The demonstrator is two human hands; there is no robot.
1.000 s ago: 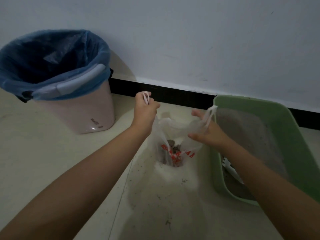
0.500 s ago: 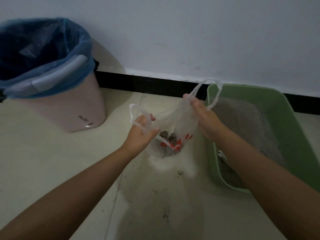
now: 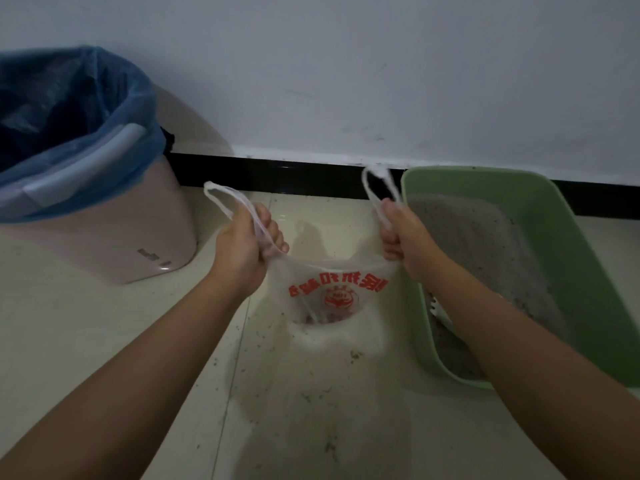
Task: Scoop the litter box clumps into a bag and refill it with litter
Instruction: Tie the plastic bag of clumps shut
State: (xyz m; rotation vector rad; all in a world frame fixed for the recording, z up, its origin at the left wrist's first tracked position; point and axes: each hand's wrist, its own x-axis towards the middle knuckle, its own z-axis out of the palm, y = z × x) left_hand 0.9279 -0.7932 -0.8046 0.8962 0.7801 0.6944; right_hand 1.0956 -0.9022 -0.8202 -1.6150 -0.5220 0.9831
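Note:
A thin clear plastic bag (image 3: pixel 337 292) with red print hangs between my hands just above the floor, dark clumps showing at its bottom. My left hand (image 3: pixel 246 247) grips the left handle loop, and my right hand (image 3: pixel 403 235) grips the right handle loop, pulling the bag's top wide. To the right stands the green litter box (image 3: pixel 588 271), holding grey litter (image 3: pixel 485 244). A white scoop (image 3: pixel 438 308) lies in the box's near corner, partly hidden by my right forearm.
A pink waste bin (image 3: pixel 114 237) with a blue liner stands at the left against the white wall (image 3: pixel 346 81). A black skirting strip (image 3: pixel 277 173) runs along the wall's foot. Litter grains are scattered over the pale tiled floor (image 3: pixel 311 410) in front of me.
My hands have moved apart and drawn the two handles outward, so the bag's printed face now stretches flat between them. The view has shifted slightly.

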